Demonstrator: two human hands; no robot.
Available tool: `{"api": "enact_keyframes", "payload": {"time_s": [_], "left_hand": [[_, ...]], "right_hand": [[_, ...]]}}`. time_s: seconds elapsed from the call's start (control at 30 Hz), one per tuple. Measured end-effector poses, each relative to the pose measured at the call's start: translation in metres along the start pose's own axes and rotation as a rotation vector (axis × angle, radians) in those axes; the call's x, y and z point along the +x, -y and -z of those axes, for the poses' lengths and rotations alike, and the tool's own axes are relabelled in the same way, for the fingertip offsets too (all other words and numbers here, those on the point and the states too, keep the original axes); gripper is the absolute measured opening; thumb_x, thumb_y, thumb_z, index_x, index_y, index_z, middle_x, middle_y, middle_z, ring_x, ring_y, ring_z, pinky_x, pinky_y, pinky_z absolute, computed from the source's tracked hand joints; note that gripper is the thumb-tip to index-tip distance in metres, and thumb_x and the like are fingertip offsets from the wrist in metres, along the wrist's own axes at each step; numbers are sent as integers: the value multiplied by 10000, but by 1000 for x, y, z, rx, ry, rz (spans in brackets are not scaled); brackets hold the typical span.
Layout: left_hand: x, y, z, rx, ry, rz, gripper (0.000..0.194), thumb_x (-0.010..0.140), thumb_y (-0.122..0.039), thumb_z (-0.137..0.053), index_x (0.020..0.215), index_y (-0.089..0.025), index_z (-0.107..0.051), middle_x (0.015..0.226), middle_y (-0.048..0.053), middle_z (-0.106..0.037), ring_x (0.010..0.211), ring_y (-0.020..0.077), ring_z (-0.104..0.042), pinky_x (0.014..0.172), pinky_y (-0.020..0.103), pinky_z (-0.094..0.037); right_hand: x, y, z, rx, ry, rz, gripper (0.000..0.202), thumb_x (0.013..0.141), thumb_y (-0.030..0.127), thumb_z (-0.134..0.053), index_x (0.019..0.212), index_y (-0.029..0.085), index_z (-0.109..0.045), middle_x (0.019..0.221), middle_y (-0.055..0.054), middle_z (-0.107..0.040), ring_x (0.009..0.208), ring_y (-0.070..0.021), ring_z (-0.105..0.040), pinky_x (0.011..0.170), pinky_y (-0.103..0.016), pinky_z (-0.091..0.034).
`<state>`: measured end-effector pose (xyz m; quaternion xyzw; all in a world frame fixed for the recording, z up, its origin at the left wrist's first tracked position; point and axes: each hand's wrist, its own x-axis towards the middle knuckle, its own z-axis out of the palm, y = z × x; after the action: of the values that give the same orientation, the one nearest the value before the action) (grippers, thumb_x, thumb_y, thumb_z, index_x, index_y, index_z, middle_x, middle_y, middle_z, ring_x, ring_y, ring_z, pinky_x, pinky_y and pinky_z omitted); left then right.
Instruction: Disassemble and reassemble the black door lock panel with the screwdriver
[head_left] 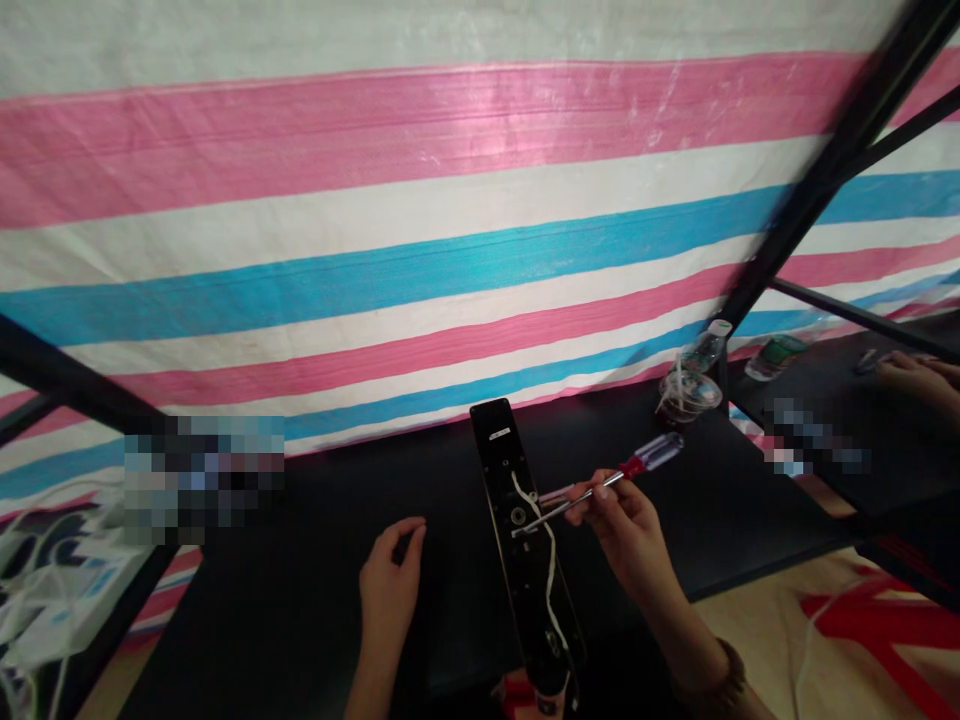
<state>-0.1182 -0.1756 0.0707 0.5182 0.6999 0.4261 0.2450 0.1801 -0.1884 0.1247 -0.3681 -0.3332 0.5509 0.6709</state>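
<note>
A long black panel [501, 455], which looks like the rear of a door lock, lies lengthwise on the black table. A white cable [553, 570] runs loosely along it. My right hand [626, 525] grips a screwdriver [651, 455] by its metal shaft, with the red and clear handle pointing up and right. The shaft's far end is over the panel, near a round fitting [517, 516]; contact is unclear. Left of the panel, my left hand [391, 570] rests at the table with thumb and fingertips pinched together. Whatever is between them is too small to see.
A lidded plastic cup [688, 395] and a clear bottle [709, 345] stand back right. Another person's hand [919, 375] is at the neighbouring table. White cables and boxes [82, 590] sit left. Black frame bars [795, 220] and a striped sheet [450, 270] border the table.
</note>
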Motion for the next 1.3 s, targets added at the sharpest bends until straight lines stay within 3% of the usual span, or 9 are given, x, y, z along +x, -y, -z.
{"api": "enact_keyframes", "payload": {"time_s": [0.1,0.2,0.5,0.73,0.97,1.17,1.3], "left_hand": [[-24,-40,-9,-311,194,91,310,726,-474,-708,831,-185,-750,896,93,-749,885,266,-686,853,374,-540],[-40,-61,-15,-483,197,188,316,673,-442,-783,826,-168,-754,858,85,-754,821,233,-699,771,313,-561],[-53,-76,-21,-860,110,434,385,464,-330,-918,742,-130,-742,702,43,-712,650,143,-654,621,222,-552],[-63,-77,-38,-1104,66,595,329,503,-205,-910,768,-145,-726,746,26,-723,704,125,-700,710,195,-596],[-59,-83,-34,-1044,118,566,319,457,-216,-923,703,-137,-735,689,28,-706,673,140,-692,689,218,-597],[-61,-86,-24,-862,204,459,333,442,-316,-927,666,-141,-753,692,48,-703,649,142,-650,629,221,-561],[-66,-87,-14,-798,238,354,315,451,-356,-929,610,-153,-748,747,64,-695,697,160,-634,633,239,-544]], "right_hand": [[-13,2,-22,-15,46,63,179,917,378,-640,944,205,-603,905,-72,-760,714,-195,-731,693,-344,-597],[-19,6,-37,-84,121,108,166,945,367,-603,945,201,-617,902,-75,-767,695,-199,-743,707,-363,-613],[-23,12,-51,-102,202,147,176,970,371,-564,958,202,-609,905,-78,-774,691,-197,-749,700,-359,-614],[-24,26,-49,-224,192,226,168,969,346,-562,928,207,-646,851,-68,-772,721,-199,-746,715,-346,-609],[-25,34,-42,-284,226,224,151,961,346,-568,929,227,-655,847,-58,-768,745,-211,-747,742,-356,-605],[-26,44,-31,-449,383,203,273,1000,316,-485,909,223,-725,944,-82,-759,945,-225,-727,914,-385,-559],[-33,58,-28,-464,464,170,309,1010,300,-462,926,248,-754,992,-74,-755,971,-219,-722,902,-367,-570]]}}
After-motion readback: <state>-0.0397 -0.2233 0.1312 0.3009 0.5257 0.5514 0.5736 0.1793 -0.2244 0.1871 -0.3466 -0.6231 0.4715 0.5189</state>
